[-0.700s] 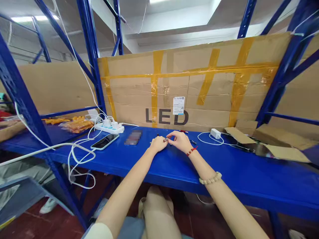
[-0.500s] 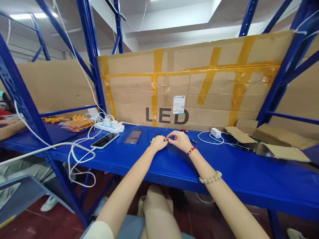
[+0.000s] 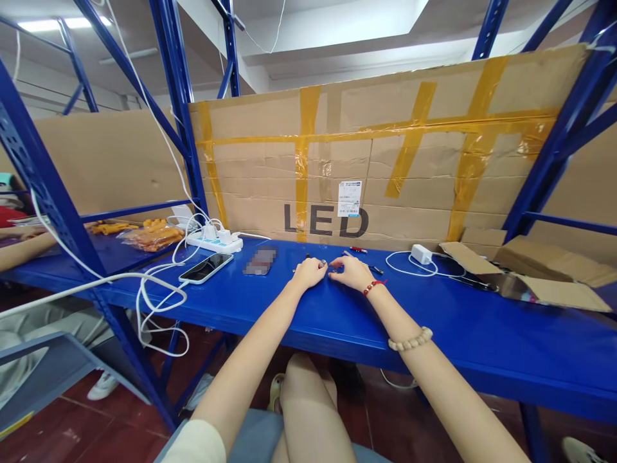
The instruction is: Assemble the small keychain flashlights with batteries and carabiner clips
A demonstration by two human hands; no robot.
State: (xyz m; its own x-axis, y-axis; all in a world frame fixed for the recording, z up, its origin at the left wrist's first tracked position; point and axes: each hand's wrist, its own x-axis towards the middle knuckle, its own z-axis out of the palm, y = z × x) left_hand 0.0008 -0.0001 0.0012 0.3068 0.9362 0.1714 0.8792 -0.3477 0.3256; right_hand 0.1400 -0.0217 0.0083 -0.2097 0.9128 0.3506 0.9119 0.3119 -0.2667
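- Clock centred on my left hand, 12 = away from the seat. Biggest: blue steel bench [image 3: 448, 321] under everything; smooth top, so anything dropped could skid off the 6 o'clock edge.
- 12: taped LED cardboard panel [image 3: 378, 161], shuts off the back.
- 3, far out: flaps-out carton [image 3: 544, 260]. A small part flicked hard that way could be lost in it.
- 8 to 9: white cable [image 3: 120, 277], loops hanging past the bench edge. Snag risk if a knee or elbow hooks one; could drag whatever it feeds.
- 10: loaded power strip [image 3: 226, 247]; same snag could tug its plugs.
- 3, just beside: right hand [image 3: 351, 273], thumb and finger curled, narrow gap. Can't tell if anything is in it.
- Left hand [image 3: 308, 274]: rests on the bench, pinched narrow on the small piece.
- 9: smartphone [image 3: 207, 268], well apart from both hands. Blurred flat item [image 3: 261, 260] nearer, between 9 and 10.
- 3, beyond the right hand: white charger [image 3: 421, 254]; nearer in, dark slim tool [image 3: 376, 270]. Right wrist drifting out could knock the tool.
- 2: red pen-like item [image 3: 358, 249], could roll if nudged.
- 2, at the left fingertips: small dark piece [image 3: 323, 263]. Too tiny to identify; a loose pinch or off-centre push could pop it out.
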